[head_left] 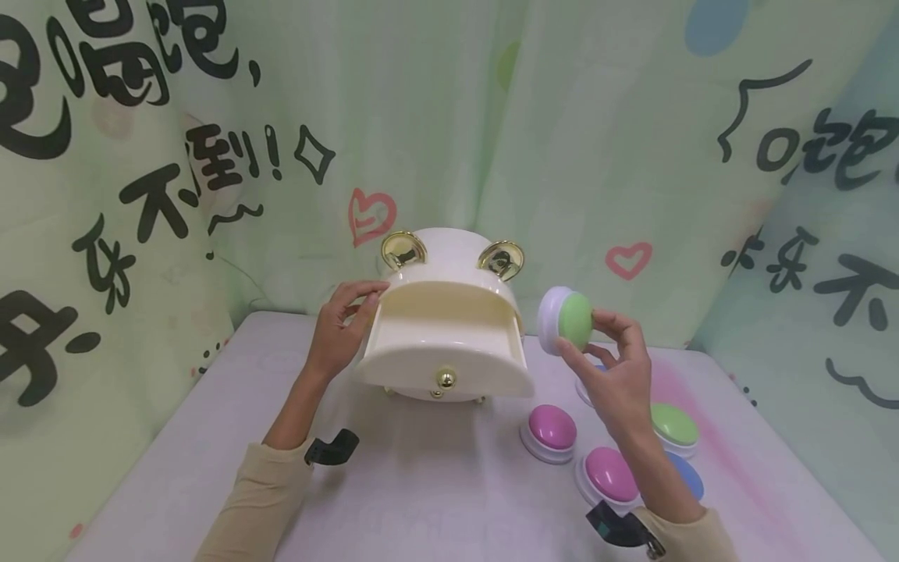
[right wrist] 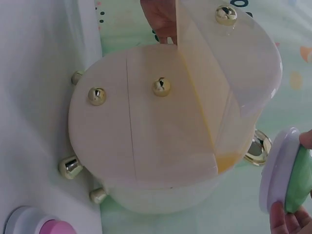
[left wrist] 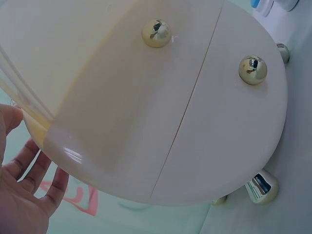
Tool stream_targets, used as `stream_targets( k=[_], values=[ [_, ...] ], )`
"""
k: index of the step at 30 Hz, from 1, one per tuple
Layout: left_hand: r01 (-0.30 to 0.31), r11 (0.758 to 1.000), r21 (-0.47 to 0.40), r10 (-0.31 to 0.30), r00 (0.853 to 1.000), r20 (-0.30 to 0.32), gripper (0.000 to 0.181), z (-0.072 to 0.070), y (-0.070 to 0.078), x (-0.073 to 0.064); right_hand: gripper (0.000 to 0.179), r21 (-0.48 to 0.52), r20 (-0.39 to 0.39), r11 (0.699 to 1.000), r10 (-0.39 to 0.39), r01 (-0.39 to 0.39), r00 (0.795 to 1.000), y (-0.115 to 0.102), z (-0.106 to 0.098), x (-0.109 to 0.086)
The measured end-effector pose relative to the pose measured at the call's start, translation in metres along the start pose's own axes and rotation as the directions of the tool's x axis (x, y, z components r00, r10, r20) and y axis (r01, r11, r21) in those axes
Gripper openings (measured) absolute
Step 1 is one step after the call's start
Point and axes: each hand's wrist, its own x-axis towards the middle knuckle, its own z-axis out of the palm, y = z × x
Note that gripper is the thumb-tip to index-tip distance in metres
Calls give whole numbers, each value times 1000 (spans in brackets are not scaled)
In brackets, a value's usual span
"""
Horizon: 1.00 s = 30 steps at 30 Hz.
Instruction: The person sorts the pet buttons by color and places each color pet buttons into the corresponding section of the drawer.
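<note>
A white, rounded toy cabinet (head_left: pixel 463 254) with gold ears stands near the back of the table, its top drawer (head_left: pixel 449 361) pulled out. My left hand (head_left: pixel 340 328) is at the cabinet's upper left side; in the left wrist view its thumb is by the drawer's side and its fairly straight fingers (left wrist: pixel 58 187) lie along the cabinet's curved edge. To the right of the drawer, my right hand (head_left: pixel 621 382) holds a round green-and-white push button (head_left: pixel 565 318) in the air, tilted on edge, between thumb and fingers. The same button (right wrist: pixel 280 170) appears beside the cabinet in the right wrist view.
On the table's right side are two pink buttons (head_left: pixel 552 428), a green button (head_left: pixel 674 424) and blue ones (head_left: pixel 684 474), partly hidden by my right arm. Gold knobs (left wrist: pixel 252 69) stick out from the cabinet front. A printed curtain (head_left: pixel 435 117) surrounds the table (head_left: pixel 421 499).
</note>
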Motion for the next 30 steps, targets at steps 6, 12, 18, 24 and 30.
stream_targets(
  k=[6,12,18,24,30],
  values=[
    [3,1000,-5,-3,1000,7,25,0,0,-1,51,51,13,998,-21,21,1000,-10,6,-3],
    [1,1000,-2,-1,1000,6,25,1,1,0,51,100,25,993,-60,57,998,-18,13,-5],
    [-6,1000,-9,6,1000,3,25,1,-1,-2,53,100,56,993,-68,62,996,-21,21,-9],
    [-12,1000,-7,12,1000,1,24,2,-1,-2,58,99,80,992,-82,74,993,-23,27,-11],
    [-16,1000,9,16,1000,-2,25,1,-1,0,59,82,108,994,-76,67,991,-23,32,-11]
  ],
)
